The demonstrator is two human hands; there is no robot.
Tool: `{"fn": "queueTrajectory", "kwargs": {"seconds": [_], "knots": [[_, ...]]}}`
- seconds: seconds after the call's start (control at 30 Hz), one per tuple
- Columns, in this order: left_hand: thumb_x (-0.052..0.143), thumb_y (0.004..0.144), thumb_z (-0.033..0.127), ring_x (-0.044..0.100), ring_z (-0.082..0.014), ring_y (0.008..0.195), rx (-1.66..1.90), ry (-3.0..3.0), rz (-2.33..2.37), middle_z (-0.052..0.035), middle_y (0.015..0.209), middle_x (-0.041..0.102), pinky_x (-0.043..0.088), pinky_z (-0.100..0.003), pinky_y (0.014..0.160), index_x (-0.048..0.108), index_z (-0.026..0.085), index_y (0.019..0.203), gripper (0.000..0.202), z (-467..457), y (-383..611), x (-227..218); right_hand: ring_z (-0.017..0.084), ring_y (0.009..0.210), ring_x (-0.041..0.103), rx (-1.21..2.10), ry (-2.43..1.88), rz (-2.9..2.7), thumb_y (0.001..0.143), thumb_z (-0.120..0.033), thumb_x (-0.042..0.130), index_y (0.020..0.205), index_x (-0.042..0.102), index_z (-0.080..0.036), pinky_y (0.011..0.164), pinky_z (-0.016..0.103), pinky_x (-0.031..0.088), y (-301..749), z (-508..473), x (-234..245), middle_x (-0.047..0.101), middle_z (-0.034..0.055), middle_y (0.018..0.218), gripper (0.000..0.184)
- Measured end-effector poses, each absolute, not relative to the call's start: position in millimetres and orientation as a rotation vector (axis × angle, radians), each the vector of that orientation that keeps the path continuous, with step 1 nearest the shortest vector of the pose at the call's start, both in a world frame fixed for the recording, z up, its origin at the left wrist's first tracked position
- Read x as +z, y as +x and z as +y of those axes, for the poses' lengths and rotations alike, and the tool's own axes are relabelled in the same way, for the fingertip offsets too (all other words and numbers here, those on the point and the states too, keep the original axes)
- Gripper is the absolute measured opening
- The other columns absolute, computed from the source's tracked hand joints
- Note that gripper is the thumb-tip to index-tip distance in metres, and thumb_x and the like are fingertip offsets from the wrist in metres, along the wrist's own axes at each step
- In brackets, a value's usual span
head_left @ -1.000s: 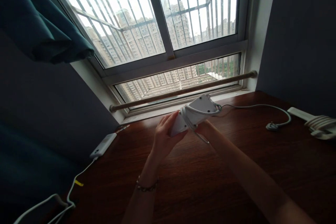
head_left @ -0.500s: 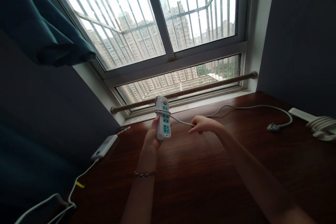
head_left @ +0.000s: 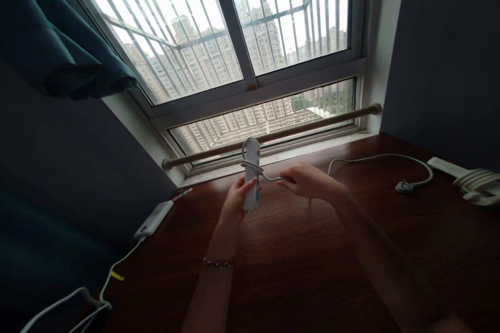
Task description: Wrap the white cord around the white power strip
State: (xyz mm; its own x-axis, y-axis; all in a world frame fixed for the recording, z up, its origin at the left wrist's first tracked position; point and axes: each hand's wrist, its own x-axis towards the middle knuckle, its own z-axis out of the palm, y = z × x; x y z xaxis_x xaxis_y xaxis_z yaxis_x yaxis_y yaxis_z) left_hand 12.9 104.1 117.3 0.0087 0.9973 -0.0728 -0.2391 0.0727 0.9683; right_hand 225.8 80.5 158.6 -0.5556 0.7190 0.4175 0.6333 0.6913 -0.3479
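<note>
A white power strip (head_left: 251,197) is held upright above the dark wooden surface, its blue-green socket side turned mostly to the right. My left hand (head_left: 236,199) is closed around its lower part, with the thumb across its side. Grey-white power cord (head_left: 250,165) loops around the strip's upper half. From there it runs right into my right hand (head_left: 302,179), whose fingers pinch it a short way from the strip. Past that hand the cord trails over the surface to its plug (head_left: 405,187) on the right.
On the right lies another white object wrapped in coiled cord (head_left: 474,184). A white box-shaped device (head_left: 154,219) with a cable (head_left: 121,263) sits at the left edge. Behind are a window rail (head_left: 312,127), a barred window and a teal curtain (head_left: 58,47).
The power strip has turned about its length, so its socket face now points rightward rather than toward me. My right hand has shifted slightly up and right, still on the cord.
</note>
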Motion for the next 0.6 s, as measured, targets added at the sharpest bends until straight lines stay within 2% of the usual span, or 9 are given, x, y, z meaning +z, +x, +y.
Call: {"fn": "queueTrajectory", "kwargs": {"seconds": [0.17, 0.4, 0.5, 0.6], "knots": [[0.077, 0.063, 0.032, 0.063, -0.0161, 0.059, 1.272, 1.195, 1.138, -0.0055, 0.082, 0.064, 0.048, -0.023, 0.051, 0.058, 0.011, 0.096, 0.043, 96, 32, 113, 0.01, 0.05, 0.03, 0.076, -0.963, -2.366, 0.084, -0.026, 0.053, 0.059, 0.053, -0.015, 0.052, 0.026, 0.017, 228, 76, 163, 0.047, -0.0003, 0.053, 0.027], [0.081, 0.055, 0.031, 0.061, -0.0157, 0.061, 1.278, 1.273, 1.164, -0.0052, 0.086, 0.063, 0.047, -0.023, 0.053, 0.059, 0.011, 0.092, 0.048, 92, 45, 104, 0.009, 0.05, 0.033, 0.071, -0.863, -2.378, 0.083, -0.021, 0.053, 0.059, 0.054, -0.014, 0.051, 0.024, 0.018, 228, 79, 161, 0.049, -0.0003, 0.054, 0.025], [0.077, 0.061, 0.037, 0.061, -0.0173, 0.058, 1.206, 1.203, 1.093, -0.0063, 0.077, 0.065, 0.048, -0.025, 0.052, 0.06, 0.009, 0.09, 0.043, 91, 44, 107, 0.008, 0.049, 0.032, 0.122, -0.802, -2.41, 0.083, -0.019, 0.054, 0.061, 0.055, -0.014, 0.05, 0.023, 0.02, 229, 75, 165, 0.046, -0.0027, 0.052, 0.023], [0.064, 0.072, 0.045, 0.062, -0.0194, 0.056, 1.137, 1.098, 1.01, -0.0094, 0.072, 0.065, 0.05, -0.03, 0.053, 0.061, 0.009, 0.088, 0.04, 94, 38, 113, 0.007, 0.048, 0.03, 0.27, -0.69, -2.432, 0.083, -0.02, 0.053, 0.063, 0.056, -0.014, 0.049, 0.022, 0.02, 231, 66, 171, 0.04, -0.0045, 0.052, 0.022]]}}
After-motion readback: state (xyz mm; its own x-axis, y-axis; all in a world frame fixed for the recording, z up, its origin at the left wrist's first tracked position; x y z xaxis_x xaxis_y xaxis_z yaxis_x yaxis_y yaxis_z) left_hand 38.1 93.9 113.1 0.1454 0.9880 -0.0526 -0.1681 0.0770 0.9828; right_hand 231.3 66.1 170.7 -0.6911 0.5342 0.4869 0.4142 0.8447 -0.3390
